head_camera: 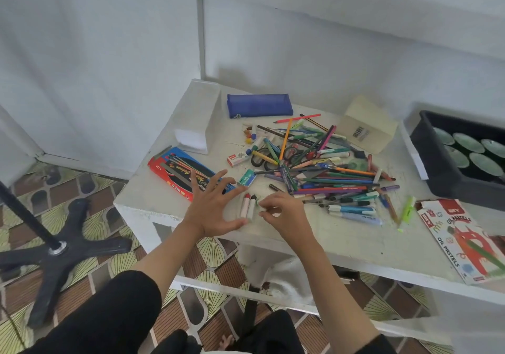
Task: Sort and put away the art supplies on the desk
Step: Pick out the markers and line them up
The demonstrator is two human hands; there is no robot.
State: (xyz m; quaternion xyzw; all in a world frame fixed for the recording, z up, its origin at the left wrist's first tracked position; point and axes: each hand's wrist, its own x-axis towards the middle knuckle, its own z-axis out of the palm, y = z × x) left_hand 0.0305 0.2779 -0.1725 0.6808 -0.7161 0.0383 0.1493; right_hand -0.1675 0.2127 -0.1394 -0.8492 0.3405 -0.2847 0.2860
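Head view: left hand (211,207) splayed loose beside two markers (248,206), right hand (284,213) curled, its hold impossible to tell.

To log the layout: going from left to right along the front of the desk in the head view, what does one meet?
Red box → two markers → right hand → green highlighter → pastels box.

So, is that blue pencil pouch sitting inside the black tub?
No, the blue pencil pouch lies on the white desk near the wall, apart from the black tub.
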